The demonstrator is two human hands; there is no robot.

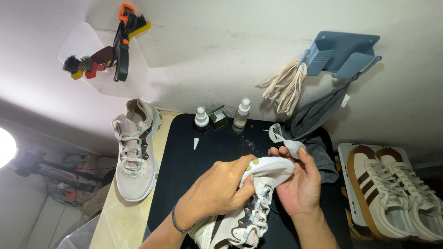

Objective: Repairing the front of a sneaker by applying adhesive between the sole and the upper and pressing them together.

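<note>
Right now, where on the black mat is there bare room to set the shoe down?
Bare black mat lies left of the left hand, below the small white cap. Crowded: the back edge with two spray bottles and the grey cloth beside the right hand.

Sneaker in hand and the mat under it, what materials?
Sneaker: looks like matte knit or mesh fabric with a smooth rubbery white toe cap, woven laces. Mat: black, matte, faintly speckled with dust, probably rubber or foam; cannot tell which.
</note>
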